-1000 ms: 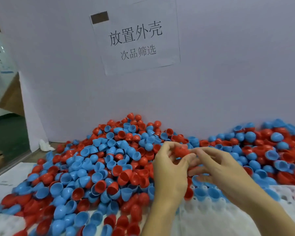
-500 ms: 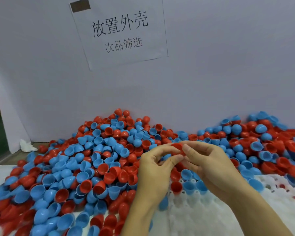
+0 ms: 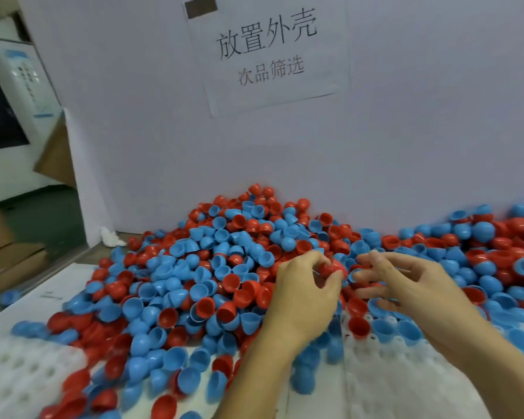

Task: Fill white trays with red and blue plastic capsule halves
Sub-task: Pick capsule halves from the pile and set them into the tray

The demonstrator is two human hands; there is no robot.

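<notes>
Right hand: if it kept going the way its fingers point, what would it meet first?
Probably the red capsule half pinched in the left hand; the right hand points left toward it across a small gap, though depth is unclear.

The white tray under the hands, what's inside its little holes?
In the white tray, one red half and some blue halves sit in the far holes. Nearer holes look empty. The right hand hides others.

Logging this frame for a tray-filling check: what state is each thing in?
Left hand: curled, holding a red half.
Right hand: fingers spread; whether it holds anything is unclear.
Right tray: partly filled, one red and a few blue halves seated.
Left tray: visible pockets empty.
Pile: loose, red and blue mixed.
Sign: stuck on wall.
</notes>
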